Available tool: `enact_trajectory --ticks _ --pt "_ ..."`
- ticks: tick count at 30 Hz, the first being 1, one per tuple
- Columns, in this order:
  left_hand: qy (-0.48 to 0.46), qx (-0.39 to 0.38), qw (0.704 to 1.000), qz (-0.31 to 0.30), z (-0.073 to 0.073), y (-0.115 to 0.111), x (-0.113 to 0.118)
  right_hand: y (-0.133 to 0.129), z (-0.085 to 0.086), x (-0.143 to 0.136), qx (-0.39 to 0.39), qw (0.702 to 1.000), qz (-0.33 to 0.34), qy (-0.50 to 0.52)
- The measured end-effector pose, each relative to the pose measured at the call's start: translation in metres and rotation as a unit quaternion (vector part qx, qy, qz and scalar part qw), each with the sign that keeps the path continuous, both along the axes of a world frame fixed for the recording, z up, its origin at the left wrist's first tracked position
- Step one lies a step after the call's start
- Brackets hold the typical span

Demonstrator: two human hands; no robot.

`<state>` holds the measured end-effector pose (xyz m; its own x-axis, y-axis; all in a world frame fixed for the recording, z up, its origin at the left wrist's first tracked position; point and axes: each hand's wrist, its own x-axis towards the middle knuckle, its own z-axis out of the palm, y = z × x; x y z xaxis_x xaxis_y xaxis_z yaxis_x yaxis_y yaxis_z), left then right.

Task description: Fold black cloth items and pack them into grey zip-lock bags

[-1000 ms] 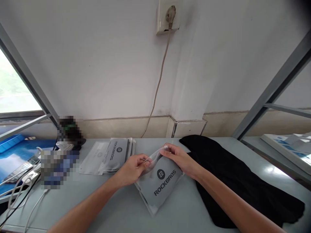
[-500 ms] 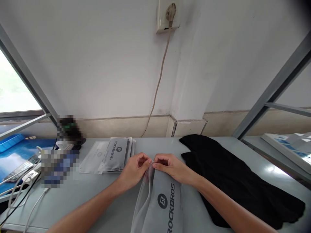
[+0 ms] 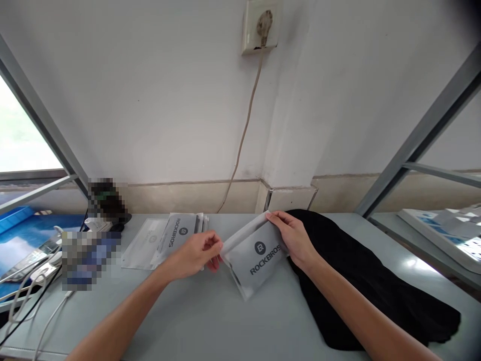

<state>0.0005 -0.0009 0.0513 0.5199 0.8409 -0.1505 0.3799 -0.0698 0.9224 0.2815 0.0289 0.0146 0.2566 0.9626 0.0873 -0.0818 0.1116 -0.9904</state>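
Observation:
A frosted plastic bag [image 3: 250, 273] printed ROCKBROS, with grey contents, is held up tilted above the table. My left hand [image 3: 197, 250] pinches its left corner. With thumb and fingers, my right hand [image 3: 295, 235] grips the bag's upper right corner. To the left of my left hand lies a stack of similar ROCKBROS bags [image 3: 178, 233], beside a flatter frosted bag [image 3: 145, 245]. Black fabric [image 3: 349, 286] is spread on the table to the right, partly hidden behind my right hand and forearm.
The grey table [image 3: 210, 321] meets a wall at the back. White cables [image 3: 54, 316] and a pixelated item [image 3: 90, 255] lie at left. A cord hangs from the wall socket [image 3: 262, 25]. Metal posts [image 3: 417, 130] stand at both sides.
The bag has turned from upright to slanted and moved farther from me. My hands have spread apart from its top edge, the right one going up and right, the left one leftward.

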Motion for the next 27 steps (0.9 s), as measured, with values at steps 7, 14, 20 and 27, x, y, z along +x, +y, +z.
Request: enact_trajectory --ticks 7,14,20,27 --pt "-0.171 -0.026 0.977 0.126 -0.004 0.002 0.013 -0.002 -0.012 -0.018 0.016 0.984 -0.073 0.161" --pt "-0.283 0.011 0.936 0.21 -0.01 0.003 0.021 -0.031 0.003 -0.041 0.001 0.981 0.134 0.139" --pt "-0.205 0.071 0.93 0.297 0.026 0.035 -0.045 -0.048 0.015 -0.044 -0.058 0.873 0.484 -0.024" --pt "0.184 0.225 0.893 0.343 0.011 0.058 -0.092 -0.03 -0.012 -0.043 -0.04 0.923 0.372 -0.086"
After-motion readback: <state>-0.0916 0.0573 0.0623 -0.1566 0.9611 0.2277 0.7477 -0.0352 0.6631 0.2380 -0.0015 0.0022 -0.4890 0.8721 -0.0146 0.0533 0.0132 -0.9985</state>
